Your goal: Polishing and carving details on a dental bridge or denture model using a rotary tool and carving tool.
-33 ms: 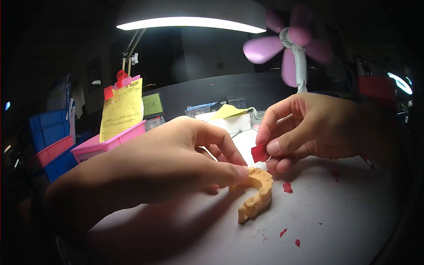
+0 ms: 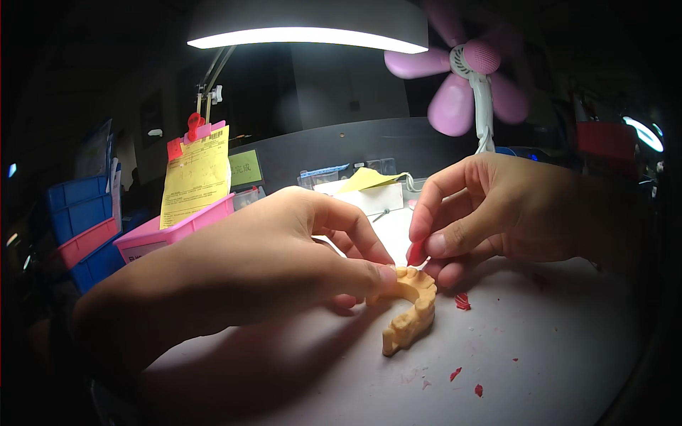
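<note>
A tan dental arch model [image 2: 424,305] stands on the white tabletop, its curved front facing away from me. My left hand [image 2: 312,248] grips its far left side between thumb and fingers, which hide that part of the arch. In my right hand [image 2: 472,220], thumb and fingertips pinch a small thin red piece [image 2: 416,253], likely wax. It is seen nearly edge-on, close to the model's front teeth. Whether it touches them I cannot tell.
Red scraps [image 2: 463,302] lie right of the model and nearer me. A pink bin [image 2: 181,226] with a clipped yellow paper [image 2: 195,177] stands at left, beside stacked blue bins [image 2: 79,206]. A lamp [image 2: 305,37] hangs overhead; a pink fan [image 2: 483,57] stands at back right.
My right hand has turned the red piece from face-on to nearly edge-on and brought it down closer to the model's front. My left hand and the model have shifted only slightly.
</note>
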Available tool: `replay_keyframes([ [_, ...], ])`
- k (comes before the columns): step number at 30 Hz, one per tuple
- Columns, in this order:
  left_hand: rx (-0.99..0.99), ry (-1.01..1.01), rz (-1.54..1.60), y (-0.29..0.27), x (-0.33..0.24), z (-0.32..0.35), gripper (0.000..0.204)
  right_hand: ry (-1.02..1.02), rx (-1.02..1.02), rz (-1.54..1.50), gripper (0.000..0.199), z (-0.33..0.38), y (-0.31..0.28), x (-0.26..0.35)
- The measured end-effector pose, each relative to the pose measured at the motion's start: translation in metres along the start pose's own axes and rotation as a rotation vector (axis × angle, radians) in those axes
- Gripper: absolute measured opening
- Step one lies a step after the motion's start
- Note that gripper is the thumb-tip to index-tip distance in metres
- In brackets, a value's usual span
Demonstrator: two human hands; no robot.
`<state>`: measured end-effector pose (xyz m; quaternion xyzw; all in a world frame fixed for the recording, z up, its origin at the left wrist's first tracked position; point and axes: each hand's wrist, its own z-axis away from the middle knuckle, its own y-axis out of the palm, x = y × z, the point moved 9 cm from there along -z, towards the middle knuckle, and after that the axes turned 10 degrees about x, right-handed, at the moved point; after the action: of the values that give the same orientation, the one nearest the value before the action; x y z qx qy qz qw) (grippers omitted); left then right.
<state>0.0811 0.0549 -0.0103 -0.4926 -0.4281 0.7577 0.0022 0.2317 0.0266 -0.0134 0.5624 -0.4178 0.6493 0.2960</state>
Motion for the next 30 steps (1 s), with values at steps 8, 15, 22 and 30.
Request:
replay_keyframes([
  [8,-0.017,0.009,0.110,0.0026,0.0012,0.0012,0.029,-0.060,-0.102,-0.012,0.011,-0.0061,0.0011,-0.0066],
  [15,-0.030,0.042,0.072,0.0034,-0.0042,0.0040,0.030,-0.057,-0.109,0.011,0.012,-0.0064,0.0014,-0.0072],
  [22,-0.028,0.011,0.121,0.0026,-0.0005,0.0022,0.030,-0.043,-0.112,0.041,0.012,-0.0064,0.0021,-0.0072],
  [30,-0.012,0.048,0.127,0.0018,-0.0035,0.0008,0.030,-0.011,-0.122,0.109,0.015,-0.0049,0.0058,-0.0052],
])
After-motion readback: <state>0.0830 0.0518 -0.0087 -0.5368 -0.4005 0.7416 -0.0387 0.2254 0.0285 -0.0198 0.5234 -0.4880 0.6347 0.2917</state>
